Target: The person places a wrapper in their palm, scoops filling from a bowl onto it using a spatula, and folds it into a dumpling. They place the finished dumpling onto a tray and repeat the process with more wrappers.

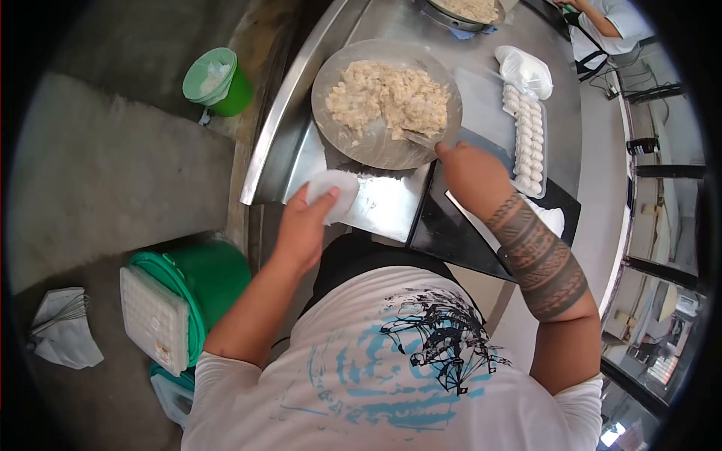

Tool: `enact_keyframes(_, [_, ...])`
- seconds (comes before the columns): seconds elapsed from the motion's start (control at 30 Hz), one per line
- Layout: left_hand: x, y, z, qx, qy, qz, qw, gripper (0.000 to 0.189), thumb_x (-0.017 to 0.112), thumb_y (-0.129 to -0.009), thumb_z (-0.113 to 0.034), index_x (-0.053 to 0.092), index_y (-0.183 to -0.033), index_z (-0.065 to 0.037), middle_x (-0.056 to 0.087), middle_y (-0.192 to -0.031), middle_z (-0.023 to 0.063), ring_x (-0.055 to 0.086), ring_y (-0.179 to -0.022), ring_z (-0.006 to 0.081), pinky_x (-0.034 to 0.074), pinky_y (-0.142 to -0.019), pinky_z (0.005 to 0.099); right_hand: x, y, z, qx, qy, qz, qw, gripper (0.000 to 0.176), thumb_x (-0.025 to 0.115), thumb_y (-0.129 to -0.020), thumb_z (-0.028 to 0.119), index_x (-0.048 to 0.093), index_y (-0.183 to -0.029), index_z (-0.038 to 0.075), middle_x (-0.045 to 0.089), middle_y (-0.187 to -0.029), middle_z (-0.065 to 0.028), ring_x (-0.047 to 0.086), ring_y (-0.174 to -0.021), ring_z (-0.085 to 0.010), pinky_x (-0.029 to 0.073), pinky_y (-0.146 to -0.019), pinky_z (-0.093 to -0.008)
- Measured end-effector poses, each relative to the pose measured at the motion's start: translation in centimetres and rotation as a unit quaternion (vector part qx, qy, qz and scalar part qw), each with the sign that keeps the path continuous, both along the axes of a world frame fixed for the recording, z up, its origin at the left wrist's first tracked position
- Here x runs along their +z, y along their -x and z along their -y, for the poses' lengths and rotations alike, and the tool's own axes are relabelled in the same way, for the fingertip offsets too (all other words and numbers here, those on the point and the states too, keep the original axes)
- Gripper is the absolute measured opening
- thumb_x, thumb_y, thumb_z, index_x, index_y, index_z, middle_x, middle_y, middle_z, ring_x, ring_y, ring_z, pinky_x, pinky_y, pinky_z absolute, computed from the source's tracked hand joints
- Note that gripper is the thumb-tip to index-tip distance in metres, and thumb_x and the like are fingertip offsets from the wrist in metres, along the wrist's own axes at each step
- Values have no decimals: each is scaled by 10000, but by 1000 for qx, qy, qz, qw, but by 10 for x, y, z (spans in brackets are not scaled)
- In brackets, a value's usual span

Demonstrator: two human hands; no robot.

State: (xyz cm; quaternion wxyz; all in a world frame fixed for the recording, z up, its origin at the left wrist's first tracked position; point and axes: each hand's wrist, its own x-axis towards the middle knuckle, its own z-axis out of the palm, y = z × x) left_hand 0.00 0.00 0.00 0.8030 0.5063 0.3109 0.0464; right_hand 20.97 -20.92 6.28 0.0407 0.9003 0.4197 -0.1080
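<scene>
My left hand [301, 225] pinches a round white dumpling wrapper [340, 188], possibly a stack of them, near the front edge of the counter. In my right hand [474, 177] is a flat metal spreader [421, 140], mostly hidden by the fingers. Its blade dips into the pale minced filling [387, 94], at the near side of a wide metal bowl [353, 154]. To the right of the bowl, rows of white dumplings [528, 143] sit in a clear plastic tray [481, 94].
A plastic bag with white contents [524, 71] lies by the tray's far end. Another pan of filling [470, 9] stands at the back. A green bucket [237, 90] and a green bin [218, 282] are on the left. A co-worker's arm [602, 19] shows at top right.
</scene>
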Motion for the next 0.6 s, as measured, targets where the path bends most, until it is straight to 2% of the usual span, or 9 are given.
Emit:
enact_keyframes(0.07, [10,-6,8,86,100,17,991,438,676,-1010,-171,563,-1402,-12,687,-1263,104,664,-1161,217,507,-1012,351,23,-2,3,15,12,-6,1000,217,529,-985,140,668,-1136,68,704,-936,-183,728,-912,-395,587,-780,-519])
enact_keyframes(0.1, [9,4,-24,98,82,17,992,412,670,-1012,-169,578,-1380,-8,692,-1248,100,667,-1146,212,509,-1010,352,12,6,-31,14,-15,-6,1000,218,530,-981,134,673,-1130,64,709,-942,-184,729,-920,-392,588,-780,-516])
enact_keyframes(0.17, [-3,4,-22,119,92,26,988,364,658,-1017,-165,608,-1338,0,702,-1219,93,675,-1118,203,514,-1005,353,6,-4,-43,11,-24,6,1000,220,533,-972,122,683,-1119,55,718,-953,-187,730,-937,-385,589,-779,-511])
enact_keyframes(0.27, [-16,3,-16,70,82,16,994,347,646,-1028,-179,629,-1316,13,709,-1206,88,676,-1094,189,509,-986,342,-19,-22,-45,6,22,-32,999,225,527,-968,109,694,-1107,53,731,-988,-193,729,-970,-377,590,-809,-502])
enact_keyframes(0.37, [-34,2,-20,31,25,-8,999,361,633,-1041,-203,626,-1323,24,709,-1207,88,675,-1086,186,502,-957,328,-27,-28,-34,34,24,-48,998,360,543,-940,24,678,-1272,63,728,-1044,-216,716,-966,-403,570,-840,-509])
enact_keyframes(0.47, [-47,-4,-22,6,51,-3,999,381,614,-1057,-238,630,-1321,37,713,-1192,94,675,-1070,184,494,-935,315,-16,-38,-17,29,12,-93,995,413,531,-953,13,656,-1342,72,722,-1021,-239,702,-983,-413,557,-875,-504])
enact_keyframes(0.6, [-58,-24,-15,49,181,-43,981,409,593,-1066,-278,608,-1319,44,682,-1247,134,654,-1136,236,492,-987,384,-10,-44,8,73,-10,-159,984,461,533,-943,-7,640,-1383,80,721,-1007,-231,686,-933,-420,548,-866,-474])
